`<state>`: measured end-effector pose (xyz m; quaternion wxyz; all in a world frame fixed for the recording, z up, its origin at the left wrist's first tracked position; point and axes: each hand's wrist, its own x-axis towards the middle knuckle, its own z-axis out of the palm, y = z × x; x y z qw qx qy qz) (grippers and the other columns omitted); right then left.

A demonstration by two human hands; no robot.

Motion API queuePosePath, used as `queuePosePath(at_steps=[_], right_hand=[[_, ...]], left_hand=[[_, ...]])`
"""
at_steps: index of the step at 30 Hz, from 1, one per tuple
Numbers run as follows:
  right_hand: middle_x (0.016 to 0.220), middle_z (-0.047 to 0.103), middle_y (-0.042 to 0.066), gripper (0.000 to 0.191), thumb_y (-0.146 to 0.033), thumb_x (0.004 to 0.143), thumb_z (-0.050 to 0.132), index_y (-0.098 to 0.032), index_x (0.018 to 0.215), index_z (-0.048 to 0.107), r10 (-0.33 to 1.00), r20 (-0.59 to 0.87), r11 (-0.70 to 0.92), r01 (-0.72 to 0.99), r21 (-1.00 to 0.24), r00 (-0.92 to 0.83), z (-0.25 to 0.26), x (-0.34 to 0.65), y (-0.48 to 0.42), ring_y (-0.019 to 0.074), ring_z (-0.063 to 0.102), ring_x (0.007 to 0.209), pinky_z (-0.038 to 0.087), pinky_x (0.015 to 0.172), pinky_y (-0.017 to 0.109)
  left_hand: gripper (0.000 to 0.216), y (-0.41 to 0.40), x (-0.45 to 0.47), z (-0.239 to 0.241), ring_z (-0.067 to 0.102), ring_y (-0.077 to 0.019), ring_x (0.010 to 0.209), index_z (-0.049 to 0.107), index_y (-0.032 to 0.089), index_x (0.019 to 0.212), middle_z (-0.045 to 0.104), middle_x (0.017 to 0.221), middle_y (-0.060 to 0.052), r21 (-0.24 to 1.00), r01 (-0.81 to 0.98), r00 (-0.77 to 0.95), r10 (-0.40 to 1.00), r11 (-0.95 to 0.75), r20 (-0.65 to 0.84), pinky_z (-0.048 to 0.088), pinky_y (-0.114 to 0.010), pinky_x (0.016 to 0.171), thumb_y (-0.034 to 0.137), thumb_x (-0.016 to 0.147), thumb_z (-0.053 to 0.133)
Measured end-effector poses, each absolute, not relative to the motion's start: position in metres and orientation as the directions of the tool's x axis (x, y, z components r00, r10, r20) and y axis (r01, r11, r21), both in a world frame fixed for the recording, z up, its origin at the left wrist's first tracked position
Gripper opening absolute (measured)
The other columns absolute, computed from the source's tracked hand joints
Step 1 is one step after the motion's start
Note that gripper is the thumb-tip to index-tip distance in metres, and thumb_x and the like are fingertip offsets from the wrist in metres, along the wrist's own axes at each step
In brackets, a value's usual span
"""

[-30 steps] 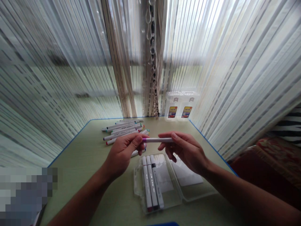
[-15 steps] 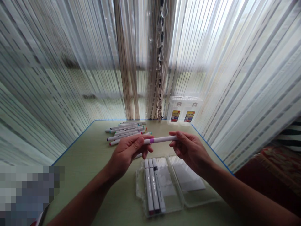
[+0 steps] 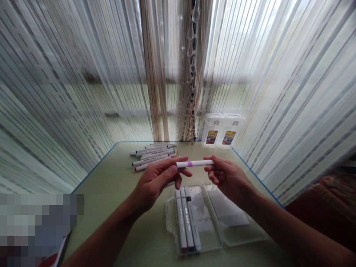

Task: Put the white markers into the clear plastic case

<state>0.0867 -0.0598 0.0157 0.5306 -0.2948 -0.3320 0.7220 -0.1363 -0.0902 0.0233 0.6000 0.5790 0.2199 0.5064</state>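
Note:
I hold a white marker with a purple band (image 3: pixel 194 163) level above the table, one end in each hand. My left hand (image 3: pixel 157 181) pinches its left end between thumb and fingers. My right hand (image 3: pixel 226 176) pinches the right end. Below the hands lies an open clear plastic case (image 3: pixel 214 237) with three markers (image 3: pixel 187 218) side by side in its left half. A loose group of several white markers (image 3: pixel 154 154) lies on the table beyond my left hand.
The green table (image 3: pixel 116 185) has a blue edge and is hemmed in by sheer striped curtains on three sides. Two closed clear cases (image 3: pixel 224 129) with yellow labels stand at the back right. A red cushion (image 3: pixel 328 207) lies off the right edge.
More of the marker now shows between my hands, with the purple band farther from my left fingers. The view has shifted, so the table's things sit a little to the right.

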Motion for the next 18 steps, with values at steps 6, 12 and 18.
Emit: queuePosePath(at_steps=[6,12,18], right_hand=[[0.063,0.072,0.009,0.020,-0.019,0.092,0.059,-0.007,0.087,0.074,0.965,-0.100,-0.223,-0.556,-0.801,-0.244,0.0171,0.0845,-0.0607,0.0096,0.064,0.044,0.048,0.038,0.012],[0.062,0.071,0.008,0.017,-0.018,0.089,0.061,-0.007,0.086,0.074,0.971,-0.081,-0.194,-0.537,-0.821,-0.227,0.0194,0.0850,-0.0618,0.0099,0.063,0.044,0.048,0.037,0.013],[0.064,0.071,0.008,0.015,-0.020,0.086,0.065,-0.008,0.086,0.074,0.977,-0.048,-0.150,-0.520,-0.841,-0.206,0.0193,0.0855,-0.0624,0.0102,0.063,0.045,0.049,0.038,0.014]], left_hand=[[0.033,-0.0907,-0.1365,0.0229,0.058,-0.0114,0.065,0.064,0.018,0.125,0.072,0.096,-0.012,0.931,-0.275,0.389,0.858,-0.241,0.337,0.044,-0.028,0.064,0.022,0.093,0.057],[0.033,-0.0912,-0.1358,0.0272,0.057,-0.0105,0.063,0.066,0.015,0.123,0.073,0.094,-0.012,0.942,-0.186,0.357,0.873,-0.281,0.331,0.045,-0.027,0.063,0.023,0.091,0.059],[0.034,-0.0887,-0.1349,0.0267,0.057,-0.0118,0.064,0.067,0.011,0.120,0.073,0.093,-0.013,0.951,-0.152,0.312,0.899,-0.271,0.306,0.046,-0.028,0.063,0.026,0.091,0.058]])
